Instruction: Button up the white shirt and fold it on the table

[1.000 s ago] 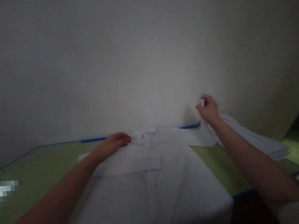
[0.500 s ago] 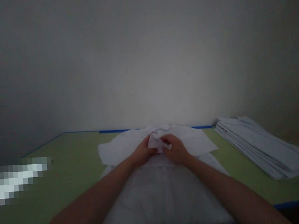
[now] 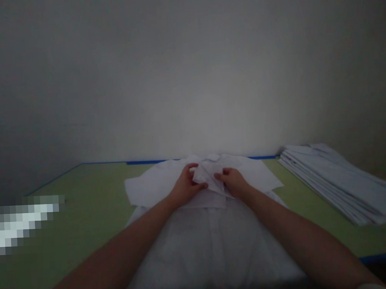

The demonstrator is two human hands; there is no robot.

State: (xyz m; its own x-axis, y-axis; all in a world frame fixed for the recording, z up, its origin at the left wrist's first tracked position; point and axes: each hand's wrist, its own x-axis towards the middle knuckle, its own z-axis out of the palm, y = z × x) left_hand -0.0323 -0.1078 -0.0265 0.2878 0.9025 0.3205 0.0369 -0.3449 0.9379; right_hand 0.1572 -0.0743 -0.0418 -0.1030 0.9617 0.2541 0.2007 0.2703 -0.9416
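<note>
A white short-sleeved shirt (image 3: 213,241) lies spread flat on the green table (image 3: 87,208), collar toward the wall. My left hand (image 3: 185,187) and my right hand (image 3: 233,182) meet at the shirt's chest just below the collar. Both hands pinch a small raised piece of white fabric (image 3: 207,176) between thumb and fingers, lifting it slightly off the shirt. The sleeves stick out to both sides.
A stack of folded white garments (image 3: 335,181) sits at the right of the table. A blue strip (image 3: 142,162) edges the table along the grey wall (image 3: 190,76). A blurred pale patch (image 3: 20,220) shows at the left.
A second ago my left hand lay on the shirt and my right hand was raised at the far right. Both came together at the chest and now pinch the fabric, slightly farther apart.
</note>
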